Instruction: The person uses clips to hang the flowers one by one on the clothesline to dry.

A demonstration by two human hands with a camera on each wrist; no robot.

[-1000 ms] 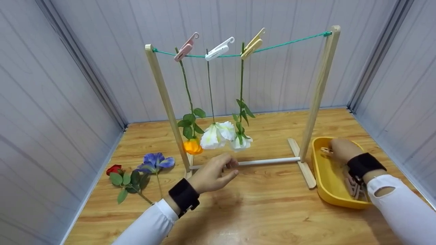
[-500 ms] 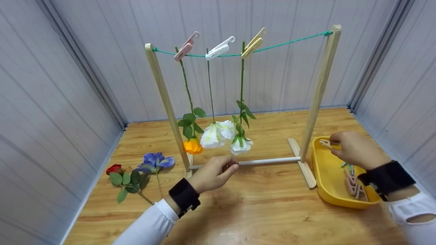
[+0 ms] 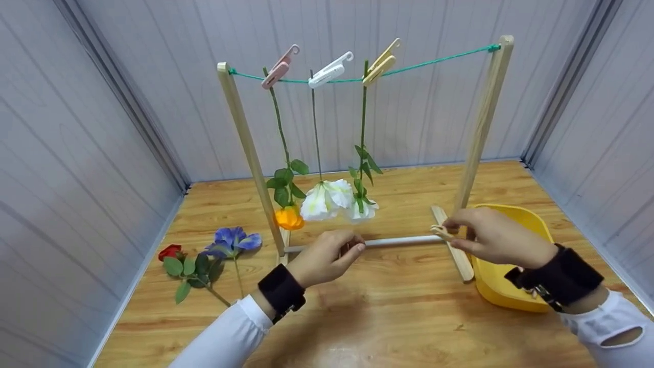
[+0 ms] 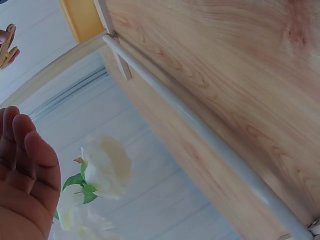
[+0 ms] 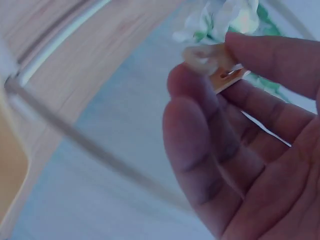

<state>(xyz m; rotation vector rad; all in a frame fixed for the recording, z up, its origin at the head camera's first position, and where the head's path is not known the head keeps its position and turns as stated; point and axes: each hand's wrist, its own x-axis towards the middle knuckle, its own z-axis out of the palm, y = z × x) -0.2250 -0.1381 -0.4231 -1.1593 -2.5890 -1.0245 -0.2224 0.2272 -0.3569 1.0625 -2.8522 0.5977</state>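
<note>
My right hand [image 3: 498, 237] pinches a pale yellow clothespin [image 3: 440, 232] between thumb and fingers, left of the yellow tray; the right wrist view shows the clothespin [image 5: 207, 62] at the fingertips. With loosely bent fingers, my left hand [image 3: 324, 258] hovers in front of the white crossbar [image 3: 403, 241] and holds nothing. Upside down from a green cord [image 3: 434, 62] hang an orange flower [image 3: 289, 218], a large white flower [image 3: 319, 202] and a white rose [image 3: 364, 210]. A pink clothespin [image 3: 276, 75], a white clothespin [image 3: 329, 75] and a yellow clothespin [image 3: 380, 70] grip their stems.
Two wooden posts [image 3: 248, 143] carry the cord. On the table at left lie a red rose [image 3: 169, 252] and a blue flower [image 3: 232, 240]. The yellow tray [image 3: 539, 220] stands at right, partly hidden by my right arm. Panel walls enclose the table.
My right hand has come up out of the tray with the clothespin and moved left past the tray's edge. My left hand has shifted only slightly.
</note>
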